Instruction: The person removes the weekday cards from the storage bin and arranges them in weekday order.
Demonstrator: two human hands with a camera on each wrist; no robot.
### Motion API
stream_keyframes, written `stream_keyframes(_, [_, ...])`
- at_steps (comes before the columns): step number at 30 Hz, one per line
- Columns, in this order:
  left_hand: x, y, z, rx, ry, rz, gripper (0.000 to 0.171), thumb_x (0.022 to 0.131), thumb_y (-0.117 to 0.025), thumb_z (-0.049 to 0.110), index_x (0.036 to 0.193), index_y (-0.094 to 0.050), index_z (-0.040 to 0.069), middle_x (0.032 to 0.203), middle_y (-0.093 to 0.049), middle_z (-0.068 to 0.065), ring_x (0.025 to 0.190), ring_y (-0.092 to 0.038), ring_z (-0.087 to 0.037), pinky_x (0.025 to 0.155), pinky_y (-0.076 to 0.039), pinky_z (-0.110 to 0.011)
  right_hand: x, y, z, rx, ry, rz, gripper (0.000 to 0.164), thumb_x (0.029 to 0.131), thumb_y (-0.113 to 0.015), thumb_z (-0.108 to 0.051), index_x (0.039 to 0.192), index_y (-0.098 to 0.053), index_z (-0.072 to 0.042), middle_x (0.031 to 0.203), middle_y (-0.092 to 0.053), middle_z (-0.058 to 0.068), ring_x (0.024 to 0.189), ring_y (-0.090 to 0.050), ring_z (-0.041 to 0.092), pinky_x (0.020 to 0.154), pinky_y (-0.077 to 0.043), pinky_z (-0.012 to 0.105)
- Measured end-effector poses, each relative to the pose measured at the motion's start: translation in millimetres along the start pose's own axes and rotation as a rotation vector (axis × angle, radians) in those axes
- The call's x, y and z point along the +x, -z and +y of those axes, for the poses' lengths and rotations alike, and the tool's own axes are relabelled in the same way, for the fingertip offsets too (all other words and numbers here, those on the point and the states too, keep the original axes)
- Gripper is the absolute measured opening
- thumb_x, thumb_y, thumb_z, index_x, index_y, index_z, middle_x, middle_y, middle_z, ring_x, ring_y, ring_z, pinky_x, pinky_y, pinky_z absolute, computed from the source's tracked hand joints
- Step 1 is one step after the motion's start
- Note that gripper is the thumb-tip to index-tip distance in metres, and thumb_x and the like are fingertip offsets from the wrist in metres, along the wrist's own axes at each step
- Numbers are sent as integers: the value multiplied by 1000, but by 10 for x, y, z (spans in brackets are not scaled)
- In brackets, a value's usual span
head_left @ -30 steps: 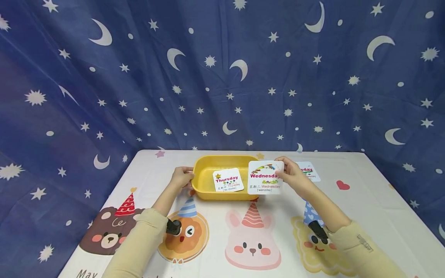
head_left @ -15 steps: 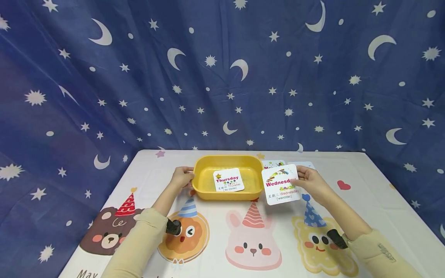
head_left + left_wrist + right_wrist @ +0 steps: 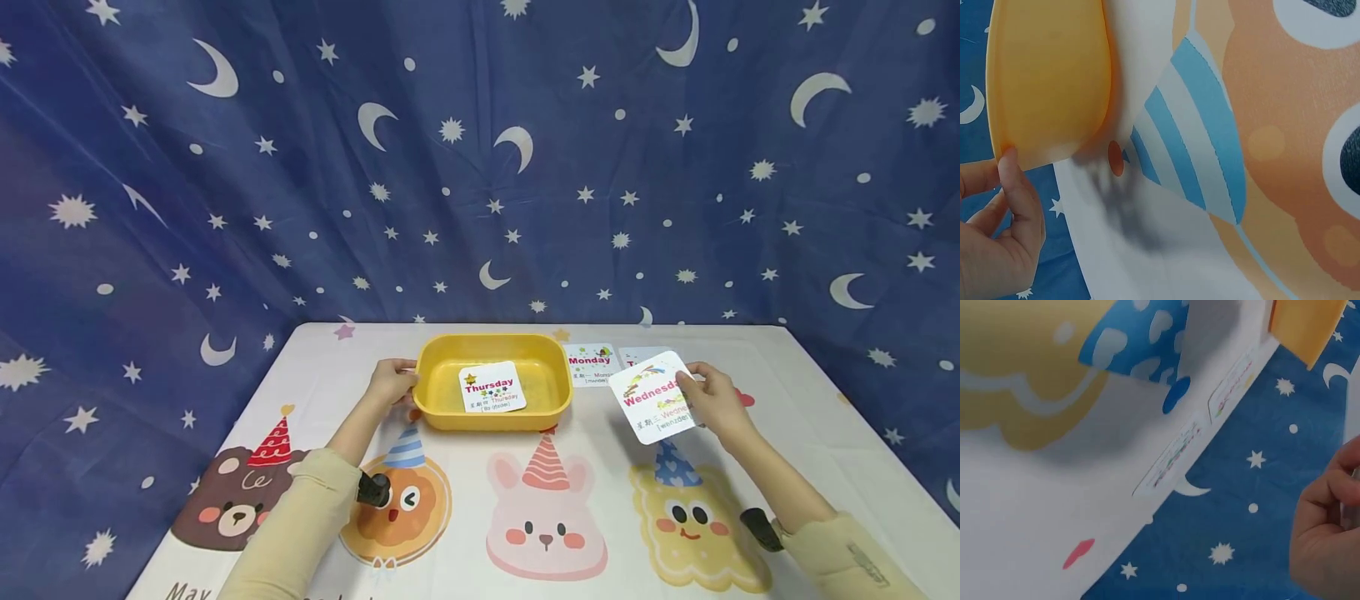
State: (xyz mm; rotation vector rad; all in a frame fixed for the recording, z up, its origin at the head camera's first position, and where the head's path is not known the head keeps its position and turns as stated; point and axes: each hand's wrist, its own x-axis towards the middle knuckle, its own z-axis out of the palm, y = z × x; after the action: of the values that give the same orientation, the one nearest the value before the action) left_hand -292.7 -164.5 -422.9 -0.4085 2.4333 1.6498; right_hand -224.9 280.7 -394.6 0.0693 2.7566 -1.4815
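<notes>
My left hand (image 3: 392, 382) pinches the left end of a yellow plastic tray (image 3: 493, 422); the left wrist view shows thumb and fingers on the rim of the tray (image 3: 1054, 75). Inside the tray lies a white "Thursday" card (image 3: 492, 388), face up. My right hand (image 3: 712, 400) holds a "Wednesday" card (image 3: 654, 398) by its right edge, tilted above the table to the right of the tray. In the right wrist view that hand (image 3: 1329, 531) is at the right edge, with most of the card out of frame.
A "Monday" card (image 3: 591, 365) lies on the table just right of the tray. Beside it, another card (image 3: 636, 356) is partly covered by the "Wednesday" card. The white tablecloth (image 3: 465, 492) has printed cartoon animals, and a blue star-patterned curtain (image 3: 480, 208) hangs behind the table.
My right hand has carried the "Wednesday" card rightward, from over the tray's right end to beyond it, uncovering the "Monday" card. My left hand and the tray have stayed put.
</notes>
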Motion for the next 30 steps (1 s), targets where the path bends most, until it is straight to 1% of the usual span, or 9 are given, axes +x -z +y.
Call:
stream_keyframes(4, [13, 6, -1, 1, 7, -2, 41, 88, -53, 1, 129, -54, -2, 95, -56, -9, 59, -54, -8, 47, -48, -14, -19, 81, 76, -87, -24, 31, 46, 102, -28, -20, 129, -34, 16, 86, -60, 16, 59, -53, 6, 47, -47, 23])
stream_keyframes(7, [8, 6, 3, 5, 1, 0, 41, 88, -53, 1, 129, -53, -2, 95, -56, -10, 59, -54, -8, 47, -48, -14, -22, 136, 146, -102, -73, 5, 49, 99, -26, -15, 134, -26, 19, 95, -56, 22, 66, -52, 8, 55, -48, 22])
stream_keyframes(10, [3, -3, 3, 8, 0, 1, 41, 88, -53, 0, 129, -54, -2, 95, -57, -10, 60, -55, -8, 47, -48, -14, -32, 198, 225, -111, -111, -34, 52, 96, -31, -11, 134, -21, 21, 101, -53, 26, 71, -52, 9, 58, -48, 21])
stream_keyframes(14, [4, -16, -7, 8, 9, 5, 41, 87, -54, 0, 128, -55, -1, 95, -56, -10, 62, -55, -8, 47, -48, -13, -38, 303, 318, -140, -129, -62, 58, 92, -41, -9, 133, -18, 25, 110, -47, 33, 78, -52, 11, 62, -44, 17])
stream_keyframes(19, [-10, -22, -12, 10, 8, 9, 41, 88, -54, 0, 128, -54, -1, 99, -57, -12, 58, -53, -7, 46, -48, -14, -25, 449, 426, -149, -163, -69, 63, 91, -45, -9, 134, -14, 26, 123, -39, 43, 79, -55, 11, 61, -48, 18])
stream_keyframes(23, [-28, -28, -14, 8, 9, 9, 41, 87, -54, 0, 129, -54, -2, 103, -58, -14, 51, -49, -5, 44, -47, -13, 6, 556, 531, -138, -200, -71, 66, 91, -46, -10, 134, -12, 27, 127, -35, 45, 75, -56, 5, 61, -51, 19])
stream_keyframes(26, [-23, -33, -18, 7, 12, 10, 41, 87, -54, 0, 128, -54, -1, 105, -58, -15, 51, -49, -4, 44, -47, -13, 18, 623, 612, -112, -216, -63, 67, 92, -47, -11, 133, -12, 28, 128, -36, 45, 71, -55, 0, 61, -53, 19])
stream_keyframes(28, [-19, -35, -23, 9, 14, 9, 41, 87, -54, 0, 128, -54, -1, 105, -58, -15, 51, -49, -5, 44, -47, -13, 23, 660, 660, -91, -236, -41, 67, 92, -47, -13, 134, -14, 28, 122, -41, 43, 69, -54, -1, 60, -54, 20])
stream_keyframes(30, [-14, -34, -27, 11, 12, 9, 41, 87, -54, 0, 128, -54, -1, 105, -58, -15, 52, -49, -5, 44, -47, -13, 29, 692, 692, -63, -258, -21, 66, 94, -47, -14, 134, -15, 27, 110, -50, 36, 66, -54, -1, 59, -55, 21])
